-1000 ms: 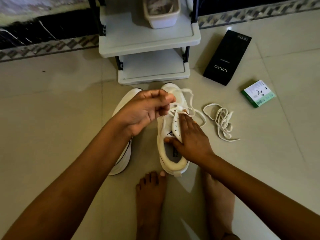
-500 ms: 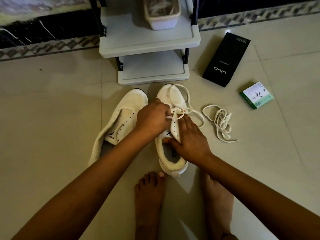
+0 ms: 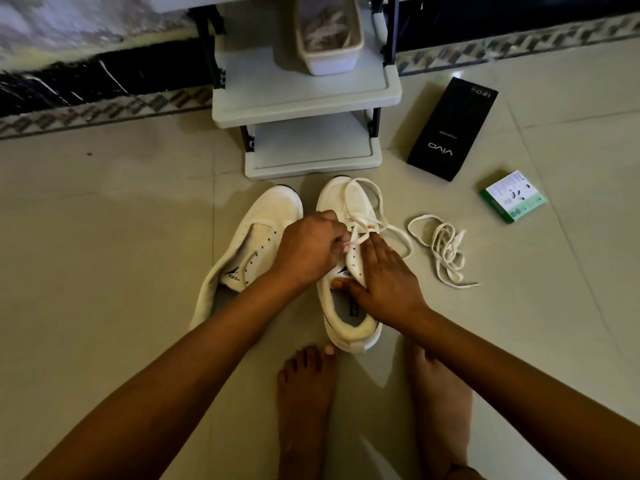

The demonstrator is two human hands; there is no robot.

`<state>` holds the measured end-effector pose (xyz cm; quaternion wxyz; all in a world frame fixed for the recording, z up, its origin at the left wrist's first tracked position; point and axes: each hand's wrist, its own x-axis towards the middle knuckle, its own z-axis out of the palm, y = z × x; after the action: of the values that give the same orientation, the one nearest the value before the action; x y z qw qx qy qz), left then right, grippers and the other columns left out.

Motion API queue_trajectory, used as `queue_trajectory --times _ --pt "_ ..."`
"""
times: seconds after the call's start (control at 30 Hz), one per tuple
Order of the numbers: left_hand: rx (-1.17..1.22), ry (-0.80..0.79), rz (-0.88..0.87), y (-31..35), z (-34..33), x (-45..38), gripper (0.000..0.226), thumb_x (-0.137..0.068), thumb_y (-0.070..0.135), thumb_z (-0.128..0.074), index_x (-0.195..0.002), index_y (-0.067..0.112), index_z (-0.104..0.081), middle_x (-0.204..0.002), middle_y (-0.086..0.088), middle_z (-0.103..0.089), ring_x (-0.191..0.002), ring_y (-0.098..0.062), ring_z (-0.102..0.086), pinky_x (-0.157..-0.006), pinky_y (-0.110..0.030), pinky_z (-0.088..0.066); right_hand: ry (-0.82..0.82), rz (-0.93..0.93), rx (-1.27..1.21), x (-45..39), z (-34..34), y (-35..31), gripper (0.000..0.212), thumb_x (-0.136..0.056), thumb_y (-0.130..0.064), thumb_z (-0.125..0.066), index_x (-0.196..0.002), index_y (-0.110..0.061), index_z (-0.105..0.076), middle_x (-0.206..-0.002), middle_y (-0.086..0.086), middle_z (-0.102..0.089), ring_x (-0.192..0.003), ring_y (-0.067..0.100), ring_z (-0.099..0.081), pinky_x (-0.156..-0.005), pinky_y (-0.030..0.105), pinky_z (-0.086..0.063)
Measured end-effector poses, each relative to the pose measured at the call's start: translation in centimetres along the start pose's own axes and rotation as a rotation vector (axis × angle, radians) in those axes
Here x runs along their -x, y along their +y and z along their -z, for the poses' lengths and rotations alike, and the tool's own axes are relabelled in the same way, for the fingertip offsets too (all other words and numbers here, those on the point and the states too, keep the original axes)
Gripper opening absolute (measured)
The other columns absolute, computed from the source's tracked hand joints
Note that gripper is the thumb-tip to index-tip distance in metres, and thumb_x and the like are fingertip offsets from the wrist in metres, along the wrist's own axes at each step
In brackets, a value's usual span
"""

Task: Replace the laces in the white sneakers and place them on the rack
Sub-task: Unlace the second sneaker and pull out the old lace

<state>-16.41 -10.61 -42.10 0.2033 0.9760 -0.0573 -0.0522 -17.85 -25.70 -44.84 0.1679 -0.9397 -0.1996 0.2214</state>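
Note:
Two white sneakers stand side by side on the tiled floor. The left sneaker has bare eyelets and its tongue folded up. The right sneaker has a white lace partly threaded, with loops spilling over its toe. My left hand pinches that lace near the lower eyelets with curled fingers. My right hand lies on the right sneaker's side, fingers straight along the eyelet flap and the thumb at the shoe's opening. A second loose lace lies tangled on the floor to the right.
A grey two-tier rack stands just beyond the sneakers, with a white tub on its upper shelf. A black phone box and a small green-and-white box lie at the right. My bare feet rest near the heel.
My left hand has come down from above the shoes onto the right sneaker's eyelets, uncovering the left sneaker. My right hand stays on the sneaker.

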Motion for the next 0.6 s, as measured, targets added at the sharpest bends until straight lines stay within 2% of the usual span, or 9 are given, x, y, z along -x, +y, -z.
queue_trajectory --times 0.1,0.17,0.27,0.33,0.37,0.43,0.47,0.53,0.6 --pt "0.440 0.063 0.052 -0.6 0.5 0.6 0.009 -0.080 0.019 -0.073 -0.081 0.011 -0.071 -0.082 0.007 -0.062 -0.079 -0.007 -0.059 -0.073 -0.022 -0.042 -0.016 -0.001 0.002 0.0 -0.1 0.1 0.089 -0.090 -0.063 -0.036 -0.150 -0.011 0.004 -0.159 0.009 0.000 -0.146 0.021 -0.006 -0.116 0.030 -0.011" --pt "0.619 0.036 0.023 1.0 1.1 1.2 0.005 -0.078 0.017 -0.074 -0.077 0.015 -0.069 -0.076 0.015 -0.060 -0.075 0.004 -0.058 -0.073 -0.018 -0.044 -0.007 0.004 -0.024 -0.1 -0.2 0.1 0.088 -0.090 -0.061 -0.039 -0.151 -0.012 0.001 -0.159 0.009 -0.003 -0.146 0.021 -0.007 -0.116 0.033 -0.014" --pt "0.804 0.102 0.036 3.7 2.3 0.8 0.009 -0.079 0.014 -0.072 -0.077 0.006 -0.069 -0.075 0.003 -0.065 -0.075 -0.004 -0.060 -0.077 -0.024 -0.048 -0.019 0.005 -0.047 -0.3 0.0 -0.1 0.090 -0.089 -0.060 -0.042 -0.151 -0.010 0.002 -0.159 0.009 -0.002 -0.146 0.021 -0.007 -0.117 0.033 -0.017" --pt "0.786 0.175 0.102 3.2 3.1 -0.3 0.020 -0.081 0.013 -0.072 -0.098 0.002 -0.070 -0.095 -0.008 -0.069 -0.085 -0.010 -0.062 -0.083 -0.030 -0.051 -0.039 -0.004 -0.037 -0.4 0.2 -0.1 0.094 -0.088 -0.062 -0.042 -0.150 -0.010 0.005 -0.159 0.008 0.003 -0.146 0.020 -0.003 -0.116 0.031 -0.012" --pt "0.662 0.162 0.141 2.5 3.6 -0.8 0.038 -0.081 0.016 -0.072 -0.118 0.009 -0.064 -0.115 -0.007 -0.065 -0.099 -0.011 -0.061 -0.090 -0.031 -0.050 -0.055 0.000 -0.036 -0.4 0.5 0.0 0.095 -0.088 -0.063 -0.043 -0.150 -0.011 0.006 -0.159 0.007 0.004 -0.146 0.019 -0.002 -0.116 0.031 -0.011" --pt "0.437 -0.036 0.193 0.2 4.3 -1.0 0.075 -0.080 0.023 -0.073 -0.144 0.020 -0.035 -0.147 0.001 -0.039 -0.127 -0.012 -0.043 -0.105 -0.029 -0.037 -0.116 0.016 -0.037 -0.5 1.3 0.2 0.098 -0.086 -0.064 -0.045 -0.150 -0.011 0.007 -0.159 0.007 0.004 -0.146 0.019 -0.003 -0.115 0.031 -0.015" --pt "0.422 -0.162 0.209 -0.7 4.5 -0.8 0.085 -0.079 0.026 -0.074 -0.148 0.022 -0.026 -0.150 0.008 -0.030 -0.132 -0.010 -0.035 -0.107 -0.027 -0.032 -0.153 0.024 -0.041 -0.6 1.9 0.3 0.098 -0.086 -0.063 -0.046 -0.150 -0.011 0.005 -0.159 0.007 0.003 -0.146 0.020 -0.007 -0.114 0.032 -0.020" --pt "0.513 -0.387 0.244 -2.2 4.4 -0.4 0.092 -0.075 0.032 -0.077 -0.149 0.027 -0.023 -0.151 0.012 -0.026 -0.137 -0.010 -0.028 -0.109 -0.029 -0.027 -0.166 0.040 -0.040 -0.9 3.0 0.5 0.090 -0.088 -0.060 -0.047 -0.150 -0.010 -0.005 -0.158 0.008 -0.013 -0.140 0.025 -0.026 -0.103 0.033 -0.034" --pt "0.528 -0.526 0.277 -3.0 3.5 0.2 0.097 -0.072 0.036 -0.078 -0.149 0.030 -0.020 -0.156 0.008 -0.021 -0.142 -0.016 -0.022 -0.113 -0.035 -0.024 -0.101 0.048 0.015 -1.2 4.0 0.5 0.073 -0.089 -0.054 -0.049 -0.144 -0.013 -0.025 -0.144 0.010 -0.040 -0.122 0.028 -0.048 -0.087 0.033 -0.043"
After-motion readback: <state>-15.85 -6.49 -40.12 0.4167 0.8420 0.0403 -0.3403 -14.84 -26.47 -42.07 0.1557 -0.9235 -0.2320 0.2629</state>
